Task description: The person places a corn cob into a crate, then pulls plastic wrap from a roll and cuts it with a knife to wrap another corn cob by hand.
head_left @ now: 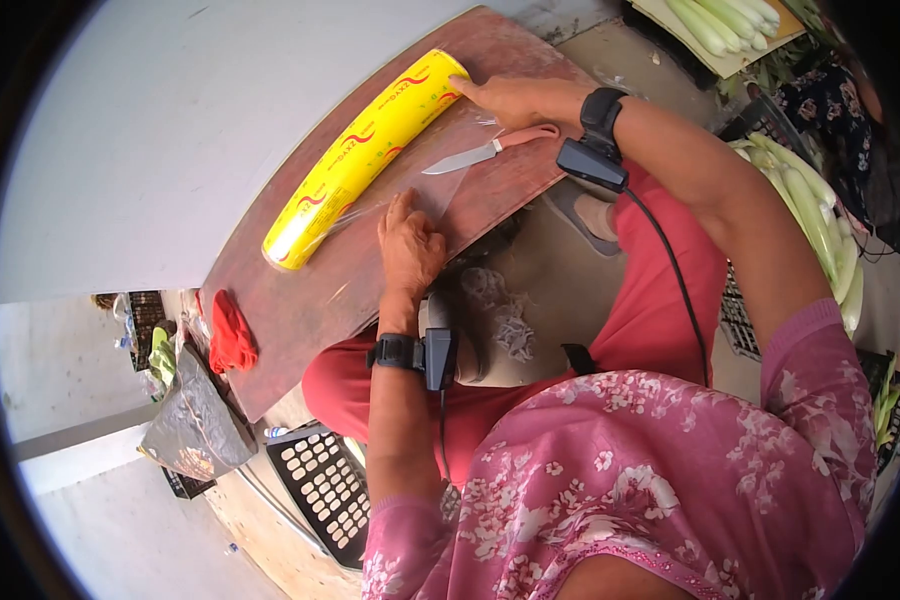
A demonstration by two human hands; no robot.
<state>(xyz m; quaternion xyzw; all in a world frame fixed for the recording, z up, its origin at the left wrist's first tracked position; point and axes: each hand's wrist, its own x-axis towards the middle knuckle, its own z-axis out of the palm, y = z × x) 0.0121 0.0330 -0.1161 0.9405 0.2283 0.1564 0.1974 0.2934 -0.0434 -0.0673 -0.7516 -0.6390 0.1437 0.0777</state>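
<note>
Where the yellow roll (358,162) ends, the open right hand (505,100) touches it; the left hand (410,245) curls, pinch unclear

**Vegetable Preparation and Wrapping Area**

Fresh produce work, rather than office or laboratory use, is indicated by pale green stalks (808,215) massed at the right. Black slotted crates (320,485) are distributed around a low reddish table (282,310), on which a yellow printed film roll (360,165) and a knife (467,158) are placed. Scraps (515,332) are scattered on the floor. Whether goods are sold here cannot be determined.
</note>
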